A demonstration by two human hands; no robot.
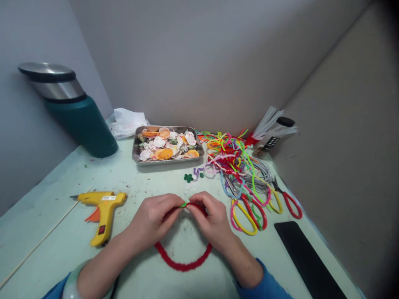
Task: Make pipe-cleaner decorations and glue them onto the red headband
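A red pipe cleaner (183, 266) curves in a loop between my two hands, its lower arc hanging toward me. My left hand (156, 216) pinches a small bright green piece (183, 204) at the top of the loop, and red fuzz shows under its fingers. My right hand (212, 220) grips the red pipe cleaner right beside the green piece. Both sets of fingertips almost touch. Just beyond them lie a dark green flower shape (188, 178) and a curled purple pipe cleaner (197, 172).
A yellow glue gun (107, 211) lies left by a thin stick (46, 238). Behind are a teal bottle (90, 128) and a metal tray (168, 163) of shells. Right are tangled pipe cleaners (227, 151), scissors (245, 218), red-handled pliers (292, 204) and a black strip (307, 257).
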